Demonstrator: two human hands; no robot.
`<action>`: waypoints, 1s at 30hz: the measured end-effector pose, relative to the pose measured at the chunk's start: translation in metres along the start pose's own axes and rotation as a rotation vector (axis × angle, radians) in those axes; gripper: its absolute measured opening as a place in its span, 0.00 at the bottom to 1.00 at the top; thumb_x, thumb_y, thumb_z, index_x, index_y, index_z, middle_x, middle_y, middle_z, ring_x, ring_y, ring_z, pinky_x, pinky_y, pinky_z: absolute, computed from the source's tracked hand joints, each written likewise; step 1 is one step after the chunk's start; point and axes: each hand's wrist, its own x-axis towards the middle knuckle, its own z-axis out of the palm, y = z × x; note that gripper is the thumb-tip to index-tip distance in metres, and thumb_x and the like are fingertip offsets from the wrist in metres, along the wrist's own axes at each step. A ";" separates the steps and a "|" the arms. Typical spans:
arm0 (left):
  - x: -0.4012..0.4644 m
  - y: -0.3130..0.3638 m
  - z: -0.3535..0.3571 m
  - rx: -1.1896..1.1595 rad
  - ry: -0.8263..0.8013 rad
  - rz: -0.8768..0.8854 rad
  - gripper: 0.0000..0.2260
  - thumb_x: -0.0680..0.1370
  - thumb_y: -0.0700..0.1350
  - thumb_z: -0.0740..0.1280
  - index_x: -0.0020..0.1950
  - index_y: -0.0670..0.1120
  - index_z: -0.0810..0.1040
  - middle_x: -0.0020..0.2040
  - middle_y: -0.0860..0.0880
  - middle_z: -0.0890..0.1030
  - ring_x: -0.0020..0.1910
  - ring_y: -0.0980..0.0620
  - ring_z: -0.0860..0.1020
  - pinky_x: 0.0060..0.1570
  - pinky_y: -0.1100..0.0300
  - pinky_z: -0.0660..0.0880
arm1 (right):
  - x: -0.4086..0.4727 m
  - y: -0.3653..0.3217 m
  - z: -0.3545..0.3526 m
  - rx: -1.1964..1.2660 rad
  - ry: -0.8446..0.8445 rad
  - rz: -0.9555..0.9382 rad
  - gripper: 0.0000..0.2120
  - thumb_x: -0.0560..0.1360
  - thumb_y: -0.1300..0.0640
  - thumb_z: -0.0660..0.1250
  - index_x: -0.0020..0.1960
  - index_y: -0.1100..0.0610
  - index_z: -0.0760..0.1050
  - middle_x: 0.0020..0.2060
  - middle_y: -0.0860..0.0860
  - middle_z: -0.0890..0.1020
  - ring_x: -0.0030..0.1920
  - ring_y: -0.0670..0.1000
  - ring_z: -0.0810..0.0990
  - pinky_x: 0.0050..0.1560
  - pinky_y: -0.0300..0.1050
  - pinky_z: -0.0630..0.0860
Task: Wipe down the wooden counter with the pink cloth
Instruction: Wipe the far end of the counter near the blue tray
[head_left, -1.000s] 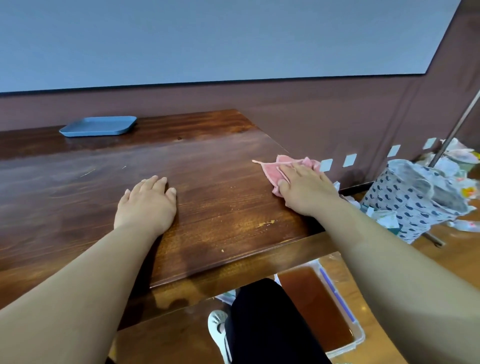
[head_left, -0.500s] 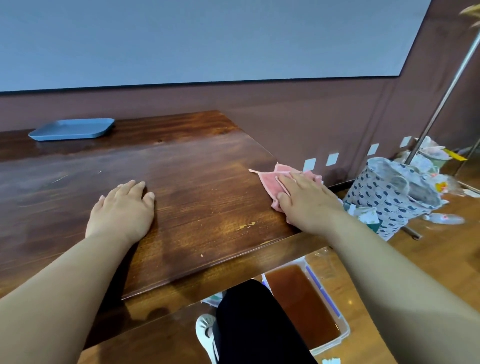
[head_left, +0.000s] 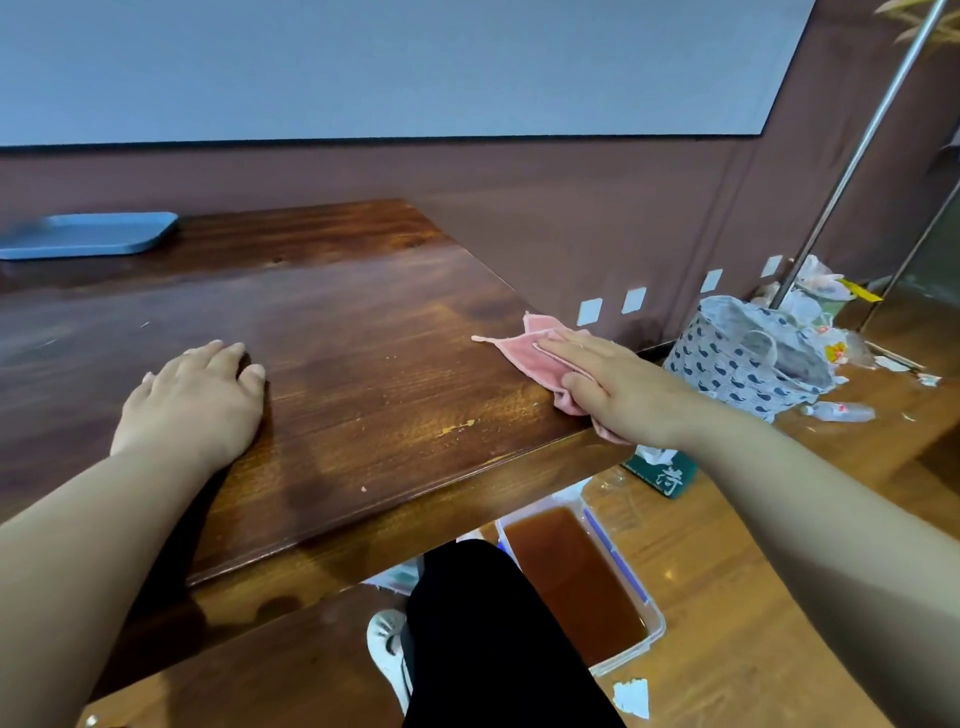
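Wiping stroke at the right end of the wooden counter (head_left: 332, 332). The right hand (head_left: 618, 387) lies flat on the pink cloth (head_left: 530, 353), fingers straight and together, pressing the cloth down rather than gripping it; the thumb rests along the cloth's near edge. The left hand (head_left: 195, 405) is spread palm-down on bare wood, well to the left of the cloth, fingers relaxed and holding nothing, apparently bracing the body. To do this step well, the flat palm should keep even pressure across the whole cloth and draw it in long, overlapping passes leftward from the counter's right edge, so that no strip of wood is missed; the pale crumbs and the light chipped mark (head_left: 457, 427) near the counter's front edge, between the two hands, probably call for a pass of their own. Part of the cloth hangs past the counter's right edge under the heel of the hand, so it should be gathered back onto the wood lest it slip off. The cloth is thin, soft and creased, folded into an irregular shape with one pointed corner toward the left. A blue tray (head_left: 88, 235) sits at the counter's far left.
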 end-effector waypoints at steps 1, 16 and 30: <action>0.000 0.001 0.000 0.003 0.000 0.001 0.24 0.82 0.57 0.49 0.76 0.50 0.63 0.78 0.50 0.59 0.77 0.47 0.56 0.74 0.45 0.51 | 0.003 -0.002 -0.002 -0.034 -0.001 0.026 0.23 0.85 0.53 0.51 0.80 0.46 0.60 0.79 0.43 0.59 0.51 0.29 0.67 0.68 0.49 0.67; -0.007 0.007 -0.008 0.003 0.005 0.008 0.23 0.83 0.55 0.49 0.76 0.49 0.63 0.78 0.49 0.60 0.76 0.47 0.57 0.74 0.46 0.52 | 0.033 -0.042 0.015 -0.246 0.059 0.099 0.21 0.84 0.50 0.49 0.75 0.46 0.64 0.76 0.46 0.64 0.74 0.52 0.60 0.73 0.55 0.55; -0.011 0.010 -0.011 -0.003 -0.005 -0.034 0.24 0.83 0.55 0.48 0.78 0.50 0.61 0.79 0.51 0.57 0.77 0.49 0.54 0.75 0.49 0.49 | 0.039 -0.086 0.037 -0.248 0.053 0.065 0.22 0.84 0.46 0.46 0.77 0.43 0.61 0.78 0.45 0.62 0.78 0.49 0.56 0.77 0.59 0.51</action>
